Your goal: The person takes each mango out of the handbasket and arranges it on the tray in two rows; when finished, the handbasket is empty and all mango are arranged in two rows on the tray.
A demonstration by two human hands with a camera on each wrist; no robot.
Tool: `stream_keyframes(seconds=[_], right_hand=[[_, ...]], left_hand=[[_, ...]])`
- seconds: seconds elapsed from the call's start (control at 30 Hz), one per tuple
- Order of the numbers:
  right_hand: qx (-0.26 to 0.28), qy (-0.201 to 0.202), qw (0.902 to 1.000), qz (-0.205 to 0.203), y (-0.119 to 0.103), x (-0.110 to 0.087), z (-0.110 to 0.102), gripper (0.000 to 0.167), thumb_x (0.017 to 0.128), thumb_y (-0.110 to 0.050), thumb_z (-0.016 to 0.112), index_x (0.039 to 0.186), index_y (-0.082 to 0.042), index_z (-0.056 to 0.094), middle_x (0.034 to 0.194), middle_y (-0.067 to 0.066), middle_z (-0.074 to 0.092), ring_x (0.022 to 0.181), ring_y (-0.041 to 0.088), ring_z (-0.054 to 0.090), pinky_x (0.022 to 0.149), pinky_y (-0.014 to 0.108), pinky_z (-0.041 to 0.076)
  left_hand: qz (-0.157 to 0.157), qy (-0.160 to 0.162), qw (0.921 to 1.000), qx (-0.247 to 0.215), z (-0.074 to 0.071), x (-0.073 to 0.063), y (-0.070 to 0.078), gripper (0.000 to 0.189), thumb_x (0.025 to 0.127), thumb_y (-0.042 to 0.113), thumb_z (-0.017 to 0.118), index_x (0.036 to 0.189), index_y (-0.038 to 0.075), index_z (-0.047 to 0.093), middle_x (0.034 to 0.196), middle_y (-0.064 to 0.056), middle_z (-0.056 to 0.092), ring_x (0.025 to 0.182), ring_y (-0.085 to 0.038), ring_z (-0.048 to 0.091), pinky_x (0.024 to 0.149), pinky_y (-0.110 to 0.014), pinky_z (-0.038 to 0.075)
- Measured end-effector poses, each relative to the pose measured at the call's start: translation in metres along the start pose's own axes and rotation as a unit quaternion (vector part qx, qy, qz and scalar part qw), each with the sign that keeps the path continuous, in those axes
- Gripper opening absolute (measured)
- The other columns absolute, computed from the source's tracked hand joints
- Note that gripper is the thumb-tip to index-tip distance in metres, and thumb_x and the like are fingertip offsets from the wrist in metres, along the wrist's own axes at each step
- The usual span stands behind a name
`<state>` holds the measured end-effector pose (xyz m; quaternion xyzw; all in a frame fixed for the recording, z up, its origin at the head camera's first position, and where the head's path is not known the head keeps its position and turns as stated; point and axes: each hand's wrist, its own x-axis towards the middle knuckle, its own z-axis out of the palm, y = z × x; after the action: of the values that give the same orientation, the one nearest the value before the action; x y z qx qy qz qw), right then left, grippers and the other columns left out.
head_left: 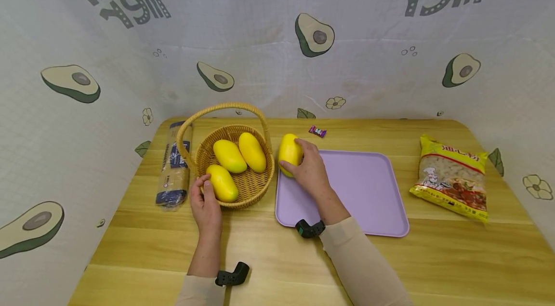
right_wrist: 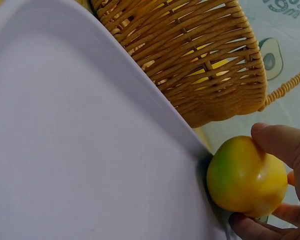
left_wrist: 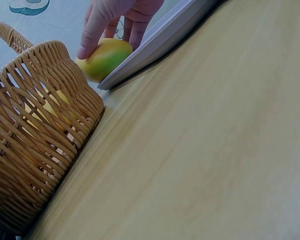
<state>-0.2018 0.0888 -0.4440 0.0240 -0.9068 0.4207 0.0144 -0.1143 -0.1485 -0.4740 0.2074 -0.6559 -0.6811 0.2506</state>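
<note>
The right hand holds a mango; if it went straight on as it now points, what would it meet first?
Probably the cloth behind the table, but depth is unclear: the basket handle, just left, might meet the mango sooner.

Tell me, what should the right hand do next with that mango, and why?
I'd have the right hand ease the mango slightly inward over the tray. Thumb and fingers hold it at the far left corner, where it seems to overhang the edge, while the tray's middle lies bare, so it would probably sit more safely there.
</note>
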Motion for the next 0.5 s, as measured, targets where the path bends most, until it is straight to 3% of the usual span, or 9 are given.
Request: stream_keyframes(seconds=[0.5], right_hand=[[0.002, -0.005, 1.0, 0.008, 0.0014, 0.0003, 0.0005, 0.083, 0.086, -0.036, 0.083, 0.152, -0.007, 0.043, 0.157, 0.019, 0.04, 0.138, 0.039, 0.048, 0.116, 0.054, 0.043]], left_hand=[[0.01, 0.001, 0.9999, 0.006, 0.0006, 0.0004, 0.0008, 0.028, 0.108, 0.015, 0.047, 0.123, -0.005, 0.059, 0.149, -0.02, 0.048, 0.155, -0.034, 0.025, 0.129, -0.048, 0.02]])
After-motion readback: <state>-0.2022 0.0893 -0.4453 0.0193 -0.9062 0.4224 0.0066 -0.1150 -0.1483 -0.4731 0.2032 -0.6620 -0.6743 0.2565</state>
